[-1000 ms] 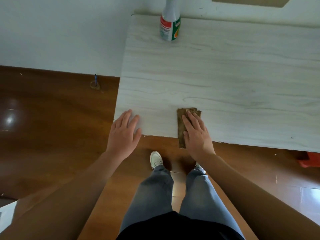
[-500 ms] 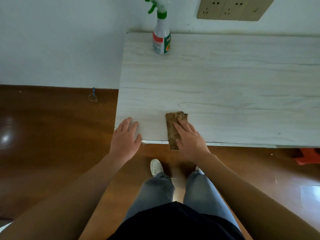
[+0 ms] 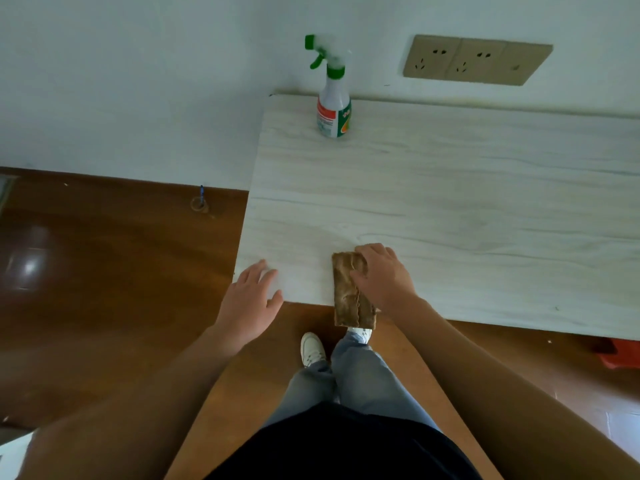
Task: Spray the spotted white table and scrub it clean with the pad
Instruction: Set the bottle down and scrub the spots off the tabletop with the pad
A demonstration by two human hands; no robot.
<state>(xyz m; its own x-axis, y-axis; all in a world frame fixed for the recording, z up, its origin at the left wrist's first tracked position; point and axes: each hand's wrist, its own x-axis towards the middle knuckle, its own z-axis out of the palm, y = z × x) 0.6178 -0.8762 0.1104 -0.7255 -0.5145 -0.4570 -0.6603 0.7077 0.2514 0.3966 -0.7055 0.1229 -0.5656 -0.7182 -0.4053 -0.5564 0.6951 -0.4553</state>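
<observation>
Brown pad [image 3: 346,285] lies lengthwise, near-to-far.

Leaves a broad bare stretch of counter [image 3: 485,202] open from the pad [image 3: 346,282] toward the wall [image 3: 138,98] and off to the right. Blocks only the back left corner, where the spray bottle [image 3: 333,109] stands upright close to the wall. Crowds the near left edge: left grip [image 3: 251,299] flat on the corner, right grip [image 3: 384,278] curled on the pad, a bare gap between them.
</observation>
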